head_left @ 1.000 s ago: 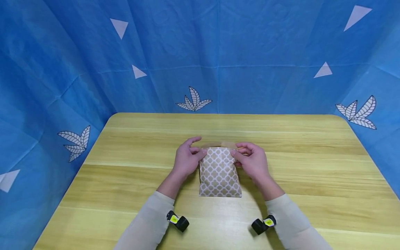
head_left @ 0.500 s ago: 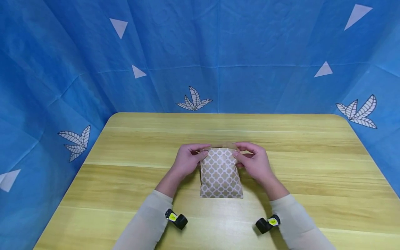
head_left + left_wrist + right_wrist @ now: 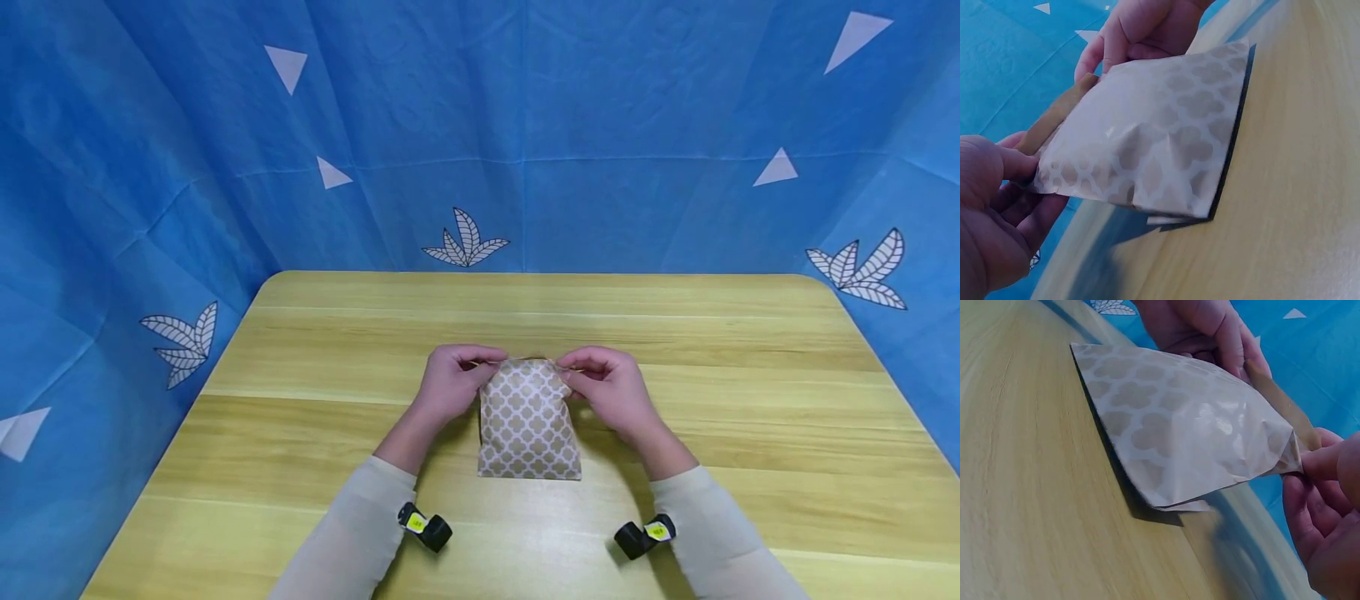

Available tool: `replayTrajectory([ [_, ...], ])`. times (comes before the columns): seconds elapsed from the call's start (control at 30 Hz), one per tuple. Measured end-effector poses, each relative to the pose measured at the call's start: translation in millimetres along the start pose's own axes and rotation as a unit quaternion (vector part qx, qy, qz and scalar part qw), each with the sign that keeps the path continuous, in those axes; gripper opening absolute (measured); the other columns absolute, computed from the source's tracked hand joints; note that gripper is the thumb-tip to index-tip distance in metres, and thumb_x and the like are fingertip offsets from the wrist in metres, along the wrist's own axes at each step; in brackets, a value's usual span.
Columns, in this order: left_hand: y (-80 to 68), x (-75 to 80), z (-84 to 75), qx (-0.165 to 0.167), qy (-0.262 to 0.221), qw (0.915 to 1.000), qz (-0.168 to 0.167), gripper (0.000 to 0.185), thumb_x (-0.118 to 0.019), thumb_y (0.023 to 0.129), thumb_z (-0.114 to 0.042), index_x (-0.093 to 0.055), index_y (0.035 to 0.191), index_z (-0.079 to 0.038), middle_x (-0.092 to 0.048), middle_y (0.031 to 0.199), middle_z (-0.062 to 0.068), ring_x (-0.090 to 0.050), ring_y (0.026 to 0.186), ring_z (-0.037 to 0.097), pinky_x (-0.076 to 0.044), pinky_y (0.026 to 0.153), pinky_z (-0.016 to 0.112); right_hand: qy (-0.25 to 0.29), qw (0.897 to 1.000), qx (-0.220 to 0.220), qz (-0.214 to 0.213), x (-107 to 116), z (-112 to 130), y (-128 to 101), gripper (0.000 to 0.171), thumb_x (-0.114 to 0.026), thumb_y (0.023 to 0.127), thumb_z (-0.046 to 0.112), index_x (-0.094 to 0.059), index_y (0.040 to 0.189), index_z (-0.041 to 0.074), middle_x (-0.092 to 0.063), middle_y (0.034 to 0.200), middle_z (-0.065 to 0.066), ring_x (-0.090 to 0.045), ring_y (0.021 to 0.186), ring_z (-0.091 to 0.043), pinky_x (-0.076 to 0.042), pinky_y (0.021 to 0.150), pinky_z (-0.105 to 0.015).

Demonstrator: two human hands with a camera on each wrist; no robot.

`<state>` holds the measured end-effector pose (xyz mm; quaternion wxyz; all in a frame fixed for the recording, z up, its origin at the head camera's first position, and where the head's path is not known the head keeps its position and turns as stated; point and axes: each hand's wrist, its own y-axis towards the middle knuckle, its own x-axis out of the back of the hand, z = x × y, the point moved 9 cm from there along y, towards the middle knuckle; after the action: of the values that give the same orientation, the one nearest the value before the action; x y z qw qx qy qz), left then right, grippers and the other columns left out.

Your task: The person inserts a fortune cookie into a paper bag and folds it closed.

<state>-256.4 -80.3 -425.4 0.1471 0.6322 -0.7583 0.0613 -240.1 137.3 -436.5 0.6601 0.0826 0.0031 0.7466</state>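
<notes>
Since the earlier frame, both hands have folded the brown flap down over the bag's mouth.

Left hand (image 3: 450, 385) and right hand (image 3: 609, 387) each pinch one top corner of the patterned paper bag (image 3: 529, 419), which lies near the middle of the wooden table (image 3: 750, 400), its bottom toward the person's edge. From the wrist views its top end is lifted a little and the brown flap (image 3: 1054, 115) stands behind it. I judge the closing fold is in progress; next it needs a firm press along the crease.
</notes>
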Motion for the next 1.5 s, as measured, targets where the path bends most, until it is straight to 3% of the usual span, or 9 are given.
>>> replayTrajectory([
  [0.17,-0.1,-1.1,-0.6,-0.013,0.008,0.9999,0.003,0.024,-0.065,0.088,0.009,-0.081,0.094,-0.008,-0.074,0.097,0.0,-0.067,0.091,0.017,-0.054,0.078,0.035,-0.013,1.0,0.007,-0.011,1,0,0,0.012,-0.068,0.088,-0.01,-0.075,0.095,-0.005,-0.072,0.095,-0.018,-0.065,0.068,-0.023,-0.057,0.062,-0.035],
  [0.37,-0.7,-4.0,-7.2,-0.041,0.054,0.9975,0.02,0.031,-0.058,0.091,0.011,-0.08,0.092,-0.01,-0.07,0.097,-0.004,-0.063,0.096,0.016,-0.051,0.085,0.037,-0.028,1.0,0.011,0.003,-3,0,0,0.016,-0.066,0.087,-0.01,-0.076,0.098,-0.004,-0.072,0.101,-0.016,-0.066,0.076,-0.02,-0.056,0.068,-0.03],
  [0.53,-3.0,-4.1,-9.7,-0.037,0.034,0.9983,0.028,0.028,-0.058,0.086,0.006,-0.079,0.093,-0.011,-0.068,0.097,-0.004,-0.059,0.086,0.018,-0.049,0.073,0.035,-0.02,1.0,0.001,0.014,-5,4,-3,0.018,-0.067,0.087,-0.006,-0.075,0.103,-0.003,-0.071,0.105,-0.016,-0.067,0.079,-0.022,-0.054,0.071,-0.028],
  [0.7,-2.6,-6.1,-13.3,-0.06,0.036,0.9973,0.023,0.01,-0.07,0.088,-0.005,-0.077,0.093,-0.011,-0.066,0.088,-0.002,-0.052,0.07,0.019,-0.044,0.061,0.03,-0.015,1.0,-0.005,-0.02,-6,5,-3,0.017,-0.078,0.088,0.015,-0.073,0.094,-0.001,-0.069,0.097,-0.013,-0.067,0.074,-0.023,-0.056,0.067,-0.031],
  [0.8,-1.7,-8.8,-11.2,-0.051,0.037,0.9978,0.019,0.005,-0.075,0.089,-0.01,-0.074,0.093,-0.012,-0.065,0.087,-0.002,-0.05,0.067,0.018,-0.042,0.059,0.03,-0.012,0.999,-0.002,-0.043,-7,6,-3,0.022,-0.082,0.085,0.018,-0.07,0.087,0.0,-0.067,0.089,-0.012,-0.058,0.06,-0.016,-0.05,0.056,-0.027],
  [0.9,-0.8,-12.1,-9.4,-0.037,0.025,0.9989,0.018,0.013,-0.076,0.089,-0.014,-0.072,0.1,-0.008,-0.067,0.092,-0.002,-0.056,0.076,0.016,-0.046,0.066,0.033,0.005,0.999,0.001,-0.051,-11,6,-3,0.02,-0.083,0.083,0.011,-0.067,0.085,-0.001,-0.065,0.086,-0.013,-0.047,0.051,-0.011,-0.043,0.048,-0.024],
  [1.07,0.7,-17.8,-12.4,-0.035,0.012,0.999,0.024,0.025,-0.076,0.088,-0.012,-0.071,0.11,-0.001,-0.07,0.096,-0.001,-0.062,0.092,0.016,-0.049,0.082,0.039,0.0,0.998,-0.007,-0.058,-15,7,-1,0.016,-0.078,0.082,0.0,-0.065,0.092,-0.001,-0.064,0.091,-0.013,-0.038,0.048,-0.009,-0.038,0.046,-0.023],
  [1.23,0.9,-17.9,-13.8,-0.031,0.007,0.9995,0.007,0.02,-0.079,0.086,-0.007,-0.074,0.104,-0.001,-0.072,0.093,0.002,-0.064,0.09,0.017,-0.049,0.085,0.038,-0.047,0.998,-0.012,-0.043,-22,28,-4,0.019,-0.075,0.085,0.0,-0.071,0.103,-0.005,-0.069,0.095,-0.016,-0.05,0.065,-0.012,-0.042,0.057,-0.025],
  [1.5,0.0,-16.7,-15.0,-0.019,0.0,0.9998,-0.012,0.017,-0.079,0.085,-0.003,-0.075,0.101,-0.002,-0.072,0.091,0.003,-0.064,0.088,0.018,-0.05,0.08,0.038,-0.086,0.996,0.005,-0.007,-29,50,-5,0.008,-0.072,0.088,-0.001,-0.073,0.093,-0.007,-0.072,0.089,-0.018,-0.055,0.066,-0.015,-0.045,0.056,-0.026],
])
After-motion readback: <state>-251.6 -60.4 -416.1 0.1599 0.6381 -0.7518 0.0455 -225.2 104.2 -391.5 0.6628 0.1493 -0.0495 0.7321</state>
